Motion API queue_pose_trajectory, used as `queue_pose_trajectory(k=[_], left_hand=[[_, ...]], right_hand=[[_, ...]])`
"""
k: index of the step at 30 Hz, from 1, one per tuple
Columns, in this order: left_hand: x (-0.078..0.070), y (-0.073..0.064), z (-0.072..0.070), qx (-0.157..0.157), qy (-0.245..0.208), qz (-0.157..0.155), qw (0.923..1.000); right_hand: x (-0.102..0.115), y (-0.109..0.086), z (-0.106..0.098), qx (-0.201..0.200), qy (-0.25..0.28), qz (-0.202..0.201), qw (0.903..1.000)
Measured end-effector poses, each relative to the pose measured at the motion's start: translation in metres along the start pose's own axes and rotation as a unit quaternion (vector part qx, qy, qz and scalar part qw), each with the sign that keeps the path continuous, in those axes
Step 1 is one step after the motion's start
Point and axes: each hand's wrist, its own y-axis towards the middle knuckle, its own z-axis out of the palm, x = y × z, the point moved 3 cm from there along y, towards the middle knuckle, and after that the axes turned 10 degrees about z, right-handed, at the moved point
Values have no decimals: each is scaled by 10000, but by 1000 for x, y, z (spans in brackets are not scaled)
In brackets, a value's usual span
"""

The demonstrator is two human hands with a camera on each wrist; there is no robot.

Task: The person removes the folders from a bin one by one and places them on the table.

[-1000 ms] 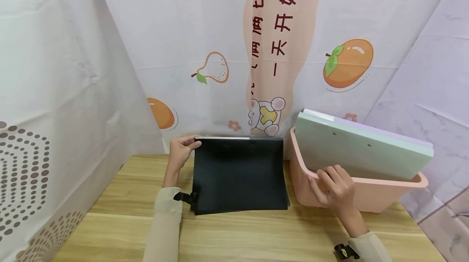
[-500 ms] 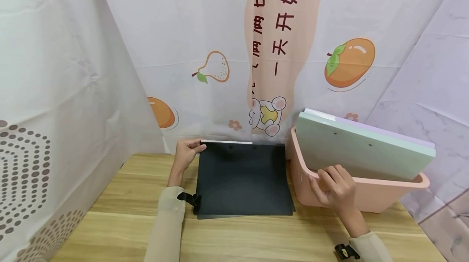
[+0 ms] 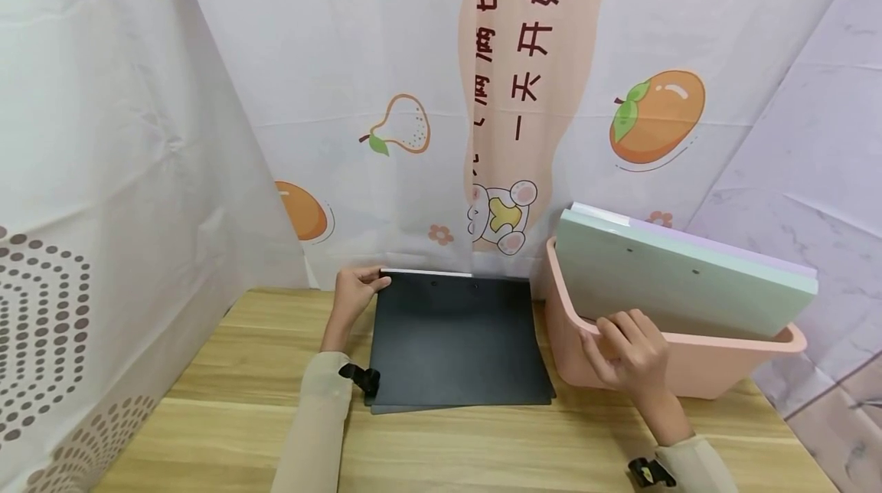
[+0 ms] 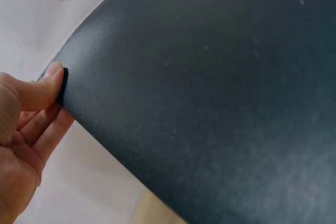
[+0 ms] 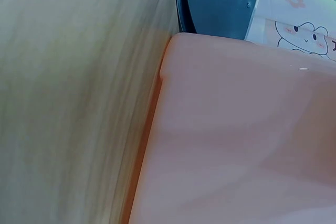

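A black file folder [image 3: 458, 344] lies on the wooden table, its far edge close to the back curtain. My left hand [image 3: 353, 292] pinches its far left corner; in the left wrist view the thumb [image 4: 51, 80] rests on top with the fingers underneath. That corner bends up slightly there. To the right stands a pink plastic bin [image 3: 703, 370], and my right hand [image 3: 634, 351] grips its near rim with curled fingers. A pale green folder [image 3: 661, 279] and a purple one [image 3: 737, 248] lean inside the bin. The right wrist view shows the bin's wall [image 5: 231, 129] but no fingers.
Behind the table hangs a white curtain [image 3: 331, 95] printed with fruit and lettering. Another curtain [image 3: 110, 133] closes the left side. The wooden tabletop [image 3: 441, 447] extends in front of the folder.
The black folder has come down flatter and nearer to me, with a loose lower sheet now showing along its near edge. My left hand has moved slightly right and down. The right hand stays put.
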Motion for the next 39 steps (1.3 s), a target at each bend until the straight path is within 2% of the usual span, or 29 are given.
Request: queue_pose_trajectory(k=[11, 17, 32, 36, 39], left_hand=[[6, -1, 9, -99, 612, 380, 9974], [7, -1, 15, -104, 780, 415, 9960], [13, -3, 19, -100, 605, 20, 9981], [15, -3, 19, 8, 328, -67, 9994], [18, -4, 19, 204, -67, -248, 9995]], right_hand=[[-1, 1, 1, 63, -31, 18, 10000], [3, 5, 1, 49, -13, 8, 10000], [1, 2, 1, 39, -21, 30, 10000], [2, 2, 1, 24, -7, 29, 10000], [2, 3, 1, 26, -7, 27, 10000]])
